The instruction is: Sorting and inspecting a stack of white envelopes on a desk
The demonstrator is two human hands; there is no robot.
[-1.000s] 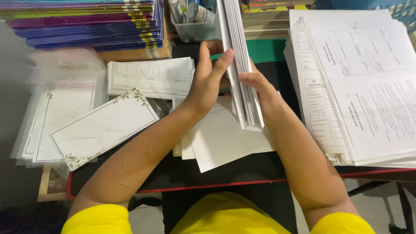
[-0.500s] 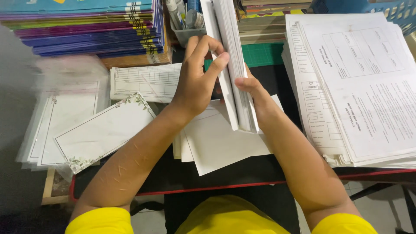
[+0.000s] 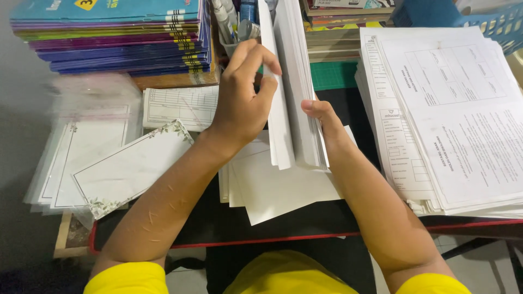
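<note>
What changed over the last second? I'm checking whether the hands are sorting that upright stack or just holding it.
The left hand shifted from lying flat against the upright paper stack to pinching a thin front section and parting it from the rest. The right hand still braces the stack's other side. The flat sheets, books and printed forms stayed put.

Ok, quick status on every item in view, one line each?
Left hand: gripping the left part of the upright sheaf.
Right hand: bracing its right side.
Upright paper sheaf: on edge, split in two.
Loose white sheets: flat beneath it.
Bordered sheets: fanned.
Printed forms: stacked flat.
Notebooks: stacked, closed.
</note>
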